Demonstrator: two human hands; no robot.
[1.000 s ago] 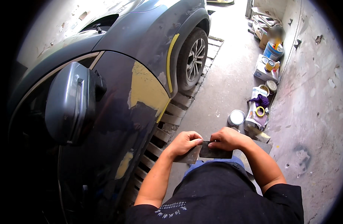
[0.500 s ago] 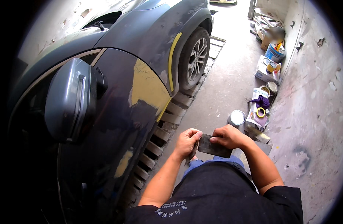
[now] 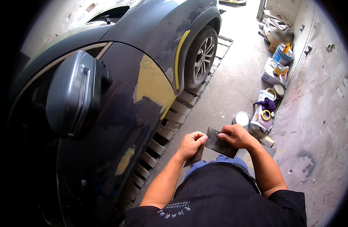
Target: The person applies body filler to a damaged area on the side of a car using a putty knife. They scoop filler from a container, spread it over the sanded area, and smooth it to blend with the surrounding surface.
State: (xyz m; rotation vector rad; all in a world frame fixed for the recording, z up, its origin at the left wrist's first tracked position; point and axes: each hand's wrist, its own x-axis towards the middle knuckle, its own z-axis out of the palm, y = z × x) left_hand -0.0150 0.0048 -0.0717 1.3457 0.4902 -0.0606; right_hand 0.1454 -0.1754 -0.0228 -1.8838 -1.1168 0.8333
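Note:
My left hand (image 3: 192,144) pinches a brownish flat putty spreader (image 3: 196,156), which is tilted so that mostly a narrow side shows. A wider dark rectangular putty spreader (image 3: 221,146) is gripped between thumb and fingers of my right hand (image 3: 236,136). The two spreaders come close at their upper corners, in front of my waist; whether they touch I cannot tell. To the left stands a dark grey car (image 3: 117,90). Its front door carries a large patch of yellowish filler (image 3: 153,83), with a smaller filler patch (image 3: 125,162) lower down.
Beyond my right hand stands a can with a white lid (image 3: 242,118). A bag with a purple cloth (image 3: 265,104), a yellow tape roll (image 3: 266,115), a white box (image 3: 273,73) and a blue bucket (image 3: 283,55) line the scuffed wall (image 3: 314,125). Yellow tape (image 3: 180,56) edges the wheel arch.
The right hand's spreader has tilted, its left end rising, and the left hand's spreader has swung outward to the lower left. The view has shifted slightly.

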